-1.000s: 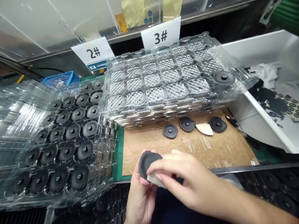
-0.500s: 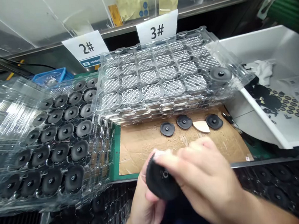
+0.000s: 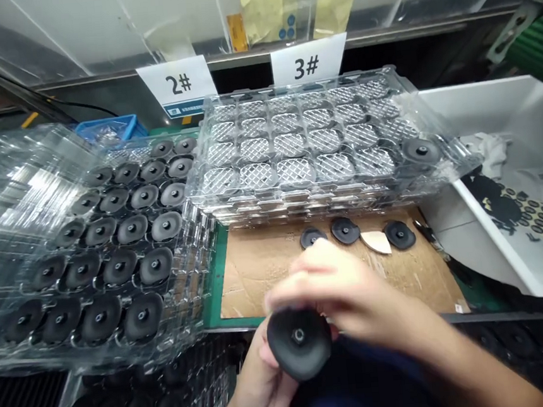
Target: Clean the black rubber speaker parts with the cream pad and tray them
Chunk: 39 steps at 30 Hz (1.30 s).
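My left hand [image 3: 261, 382] grips a black rounded disc [image 3: 300, 356] with a small metal hub in its middle, tilted so its face is toward me. Across the disc's far rim lies my right hand [image 3: 336, 286], blurred, its fingers curled together; what they hold, if anything, is hidden. On the cardboard sheet [image 3: 253, 271] beyond my hands are several loose pieces: a black disc [image 3: 311, 235] partly behind my right hand, a second disc [image 3: 345, 230], a cream wedge-shaped piece [image 3: 376, 242] and a third disc [image 3: 400, 234].
A stack of clear plastic trays [image 3: 293, 179] stands behind the cardboard, with one disc [image 3: 420, 150] at its right. Trays of black discs [image 3: 141, 316] fill the left. At right is a white bin [image 3: 498, 247] holding small black rings; a dark slim tool [image 3: 429, 234] lies beside it.
My right hand has shifted left over the disc's far rim. The disc has turned to show its face more fully. The view has also shifted, moving the scene slightly right and down.
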Tool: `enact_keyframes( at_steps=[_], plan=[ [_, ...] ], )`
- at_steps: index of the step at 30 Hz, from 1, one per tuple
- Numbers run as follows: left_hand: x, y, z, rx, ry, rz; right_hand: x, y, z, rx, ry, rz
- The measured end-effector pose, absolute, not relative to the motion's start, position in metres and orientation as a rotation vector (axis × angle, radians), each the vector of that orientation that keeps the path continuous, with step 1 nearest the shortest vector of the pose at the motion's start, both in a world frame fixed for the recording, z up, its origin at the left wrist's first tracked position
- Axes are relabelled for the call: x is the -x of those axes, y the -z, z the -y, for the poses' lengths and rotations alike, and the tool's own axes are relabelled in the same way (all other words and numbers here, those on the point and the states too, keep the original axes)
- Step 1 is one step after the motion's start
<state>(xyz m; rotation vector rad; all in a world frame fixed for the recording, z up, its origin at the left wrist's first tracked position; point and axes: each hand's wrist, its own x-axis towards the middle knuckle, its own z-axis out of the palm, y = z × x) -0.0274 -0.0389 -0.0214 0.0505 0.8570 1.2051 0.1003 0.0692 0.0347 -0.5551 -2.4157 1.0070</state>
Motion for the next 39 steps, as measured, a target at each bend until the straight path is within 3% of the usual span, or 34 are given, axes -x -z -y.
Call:
enact_keyframes(
  at_steps=[3,10,18,24,29,32,36,39],
  plan=[
    [0.034,0.021,0.043,0.007,-1.185,-0.622,-0.090,-0.001,-0.085,0.865,-1.183,2.272],
    [0.048,0.029,0.050,0.037,-1.218,-0.402,-0.053,0.103,-0.059,0.957,-1.289,2.239],
    [0.052,0.028,0.047,-0.007,-1.232,-0.405,-0.095,0.047,-0.050,1.077,-1.258,2.117],
    [0.046,0.029,0.038,-0.639,-1.484,-1.122,-0.116,0.060,-0.016,1.279,-1.040,1.931],
    [0.035,0.032,0.038,-1.222,-1.398,-1.302,-0.135,0.054,-0.012,0.969,-0.791,2.117],
    [0.023,0.033,0.036,-1.212,-1.462,-1.357,-0.145,0.042,-0.021,0.842,-0.708,2.227],
    [0.021,0.037,0.028,-0.833,-1.171,-1.296,-0.150,0.036,-0.027,0.878,-0.922,2.072],
    [0.028,0.043,0.018,-0.880,-0.984,-1.357,-0.156,0.040,-0.025,0.961,-0.992,1.997]
  ],
)
